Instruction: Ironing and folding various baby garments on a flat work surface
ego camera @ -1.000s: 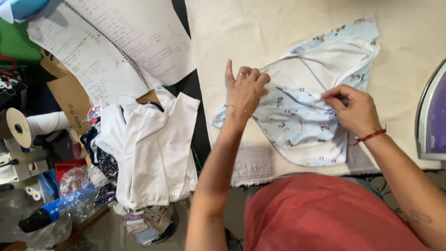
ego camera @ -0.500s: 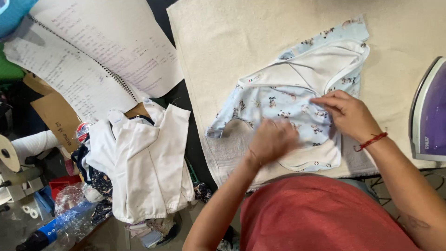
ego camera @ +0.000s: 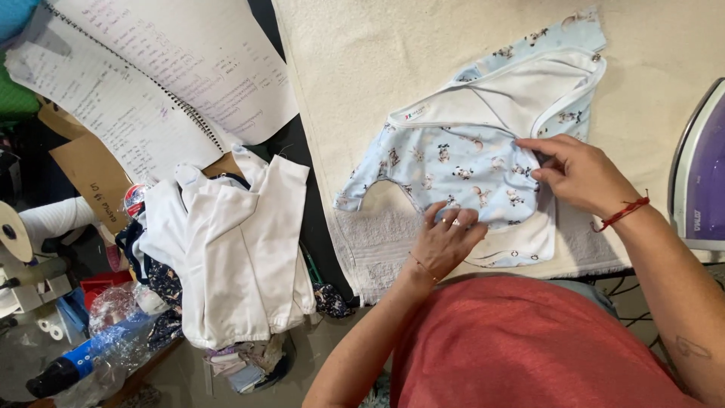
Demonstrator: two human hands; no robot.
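Head view: I see the baby garment [ego camera: 461, 162] lying flat on the cream towel [ego camera: 362, 68], soft, light and limp. My left hand [ego camera: 445, 242] presses its lower hem flat-fingered; my right hand [ego camera: 578, 172] pinches a fold at its side, which I judge the best hold

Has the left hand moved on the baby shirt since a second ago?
Yes. The left hand has come down from the baby shirt's upper edge to its lower hem, nearer the towel's front edge.
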